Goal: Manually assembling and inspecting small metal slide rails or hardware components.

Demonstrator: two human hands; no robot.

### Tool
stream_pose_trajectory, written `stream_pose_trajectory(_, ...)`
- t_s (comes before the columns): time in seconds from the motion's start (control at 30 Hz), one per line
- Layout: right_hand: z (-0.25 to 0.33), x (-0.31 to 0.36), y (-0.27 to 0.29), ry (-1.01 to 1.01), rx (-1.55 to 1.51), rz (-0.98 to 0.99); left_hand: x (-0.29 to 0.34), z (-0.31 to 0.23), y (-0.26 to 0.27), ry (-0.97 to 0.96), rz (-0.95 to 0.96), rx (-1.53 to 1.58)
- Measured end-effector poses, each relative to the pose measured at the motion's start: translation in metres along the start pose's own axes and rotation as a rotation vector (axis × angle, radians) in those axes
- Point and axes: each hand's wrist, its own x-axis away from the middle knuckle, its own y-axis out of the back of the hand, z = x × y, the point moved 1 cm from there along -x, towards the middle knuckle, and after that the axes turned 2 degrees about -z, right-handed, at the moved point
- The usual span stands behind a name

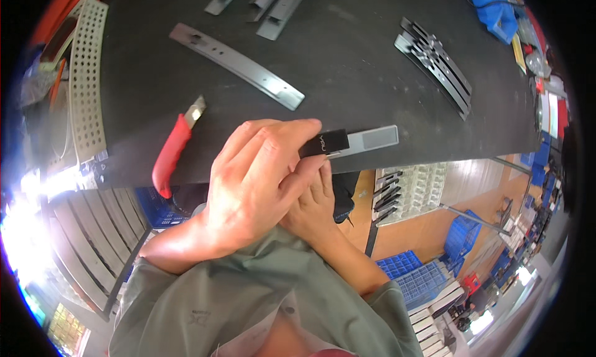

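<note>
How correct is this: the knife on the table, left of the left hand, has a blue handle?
The knife has a red handle, not blue, as the head view shows; it does lie on the table, left of the left hand.

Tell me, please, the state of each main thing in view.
Left hand: closed on black-ended strip.
Right hand: partly hidden, grip unclear.
Black-ended strip: held, grey end exposed.
Red utility knife: blade exposed.
Long metal strip: lying alone.
Metal strips at right: bunched together.
White tray: partly filled with black parts.
</note>
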Motion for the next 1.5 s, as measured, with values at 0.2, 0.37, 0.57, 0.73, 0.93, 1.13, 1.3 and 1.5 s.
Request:
stream_pose_trajectory(0.2, -0.006, 0.01, -0.023, -0.045, -0.111, 0.11, -0.013, -0.004, -0.04, -0.148, 0.013, -0.031)
stream_pose_trajectory(0.37, -0.012, 0.024, -0.033, 0.059, -0.333, -0.041, -0.022, -0.012, -0.061, -0.191, 0.041, -0.078)
stream_pose_trajectory(0.57, -0.009, 0.03, -0.04, 0.035, -0.303, 0.111, -0.021, -0.02, -0.09, -0.21, -0.055, -0.077)
stream_pose_trajectory(0.73, -0.012, 0.027, -0.038, 0.017, -0.32, 0.041, -0.017, -0.024, -0.098, -0.128, -0.153, -0.153)
stream_pose_trajectory(0.93, -0.013, 0.021, -0.03, 0.018, -0.348, -0.035, -0.028, -0.015, -0.07, -0.263, 0.212, -0.076)
stream_pose_trajectory(1.13, -0.011, 0.006, -0.014, 0.024, -0.36, -0.122, -0.02, -0.016, -0.023, -0.129, 0.26, -0.245)
stream_pose_trajectory(1.3, -0.029, -0.002, 0.022, -0.058, -0.478, -0.346, 0.008, 0.002, -0.004, 0.016, 0.311, -0.156)
stream_pose_trajectory(1.5, -0.041, -0.026, 0.068, -0.91, -1.001, -0.557, 0.018, -0.004, -0.013, 0.072, 0.28, -0.093)
